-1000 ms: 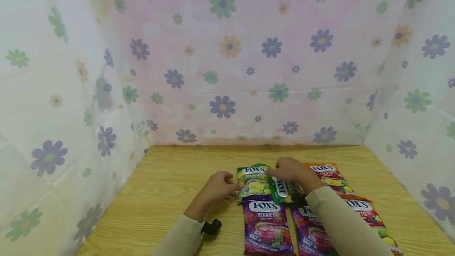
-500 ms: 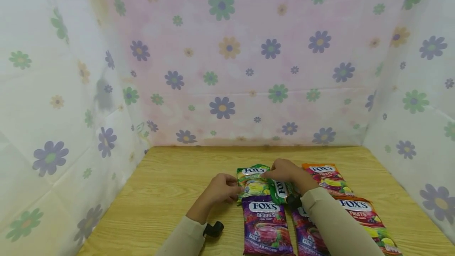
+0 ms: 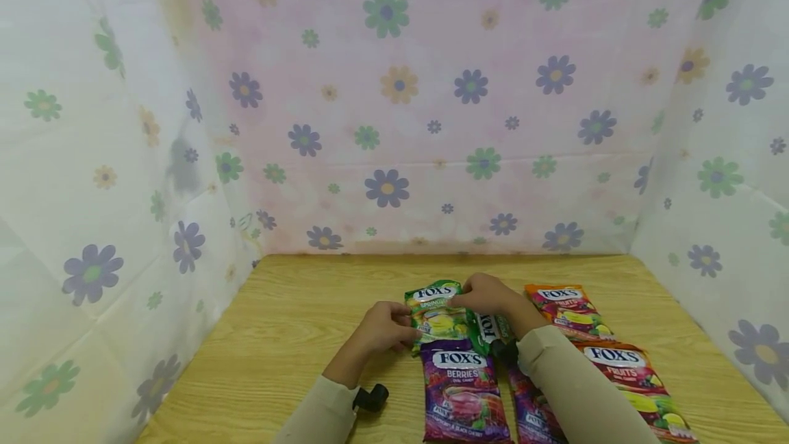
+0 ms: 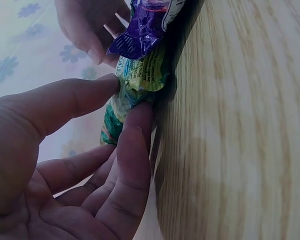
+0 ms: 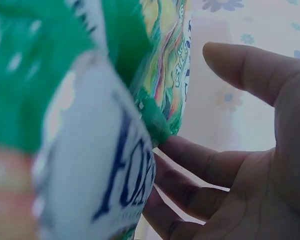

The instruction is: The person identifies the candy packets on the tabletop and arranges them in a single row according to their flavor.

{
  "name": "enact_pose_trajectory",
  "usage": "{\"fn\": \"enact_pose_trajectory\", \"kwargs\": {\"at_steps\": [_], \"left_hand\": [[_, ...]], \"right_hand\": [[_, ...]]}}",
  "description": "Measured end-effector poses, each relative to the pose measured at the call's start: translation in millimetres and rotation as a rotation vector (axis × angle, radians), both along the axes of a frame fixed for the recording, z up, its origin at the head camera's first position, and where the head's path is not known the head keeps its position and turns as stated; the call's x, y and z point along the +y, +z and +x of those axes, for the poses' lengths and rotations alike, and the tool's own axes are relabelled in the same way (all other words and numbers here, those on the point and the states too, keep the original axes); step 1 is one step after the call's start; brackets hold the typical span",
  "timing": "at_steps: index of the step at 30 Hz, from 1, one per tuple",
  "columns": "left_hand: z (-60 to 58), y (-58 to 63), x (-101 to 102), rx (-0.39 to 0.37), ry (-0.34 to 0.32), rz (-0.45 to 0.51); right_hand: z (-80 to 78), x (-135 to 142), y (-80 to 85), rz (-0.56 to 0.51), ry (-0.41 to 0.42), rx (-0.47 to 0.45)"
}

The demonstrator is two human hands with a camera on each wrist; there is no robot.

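A green Fox's candy bag [image 3: 439, 321] with "Spring" on its front lies at the table's middle. At its left edge, my left hand [image 3: 383, 327] pinches it; the left wrist view has the thumb [image 4: 97, 92] on its face and fingertips at its lower edge. My right hand [image 3: 490, 293] reaches over its upper right corner. In the right wrist view the fingers [image 5: 190, 155] touch the bag's edge, while the thumb [image 5: 235, 65] stands apart from it. A second green Fox's bag [image 3: 487, 326], turned sideways, lies partly hidden under the right hand.
Nearer the front lie a purple Berries bag [image 3: 462, 392] and another purple bag [image 3: 533, 406], partly covered by the right sleeve [image 3: 585, 382]. Two orange-red Fruits bags, one behind [image 3: 570, 310] and one in front [image 3: 635, 382], lie at right. Flowered cloth [image 3: 394, 122] surrounds the wooden table [image 3: 296, 314].
The green candy bag has shifted slightly left and away from me, turning a little. My right hand has moved a little left with it; the left hand stays at its left edge.
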State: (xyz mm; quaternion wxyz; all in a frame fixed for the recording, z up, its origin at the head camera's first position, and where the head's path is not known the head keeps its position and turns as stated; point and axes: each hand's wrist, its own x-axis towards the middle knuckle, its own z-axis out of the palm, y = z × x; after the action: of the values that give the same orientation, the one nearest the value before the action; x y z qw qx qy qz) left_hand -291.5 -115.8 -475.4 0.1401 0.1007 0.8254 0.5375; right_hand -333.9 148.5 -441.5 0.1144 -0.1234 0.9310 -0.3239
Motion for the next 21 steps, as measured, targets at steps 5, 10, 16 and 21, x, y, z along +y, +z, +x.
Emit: {"fn": "enact_pose_trajectory", "kwargs": {"at_steps": [5,10,16,21], "left_hand": [[-1.0,1.0,-2,0.008,0.023,-0.003],[-3.2,0.3,-4,0.033,0.032,0.012],[-4.2,0.5,-7,0.041,0.050,0.022],[-6.5,1.1,-9,0.061,0.083,0.025]], "right_hand": [[-3.9,-3,0.0,-0.038,0.021,0.007],[-6.7,-6,-1.7,-0.075,0.020,0.007],[-4.5,-10,1.5,-0.096,0.021,0.005],[-1.9,-11,4.7,-0.094,-0.028,0.022]]}}
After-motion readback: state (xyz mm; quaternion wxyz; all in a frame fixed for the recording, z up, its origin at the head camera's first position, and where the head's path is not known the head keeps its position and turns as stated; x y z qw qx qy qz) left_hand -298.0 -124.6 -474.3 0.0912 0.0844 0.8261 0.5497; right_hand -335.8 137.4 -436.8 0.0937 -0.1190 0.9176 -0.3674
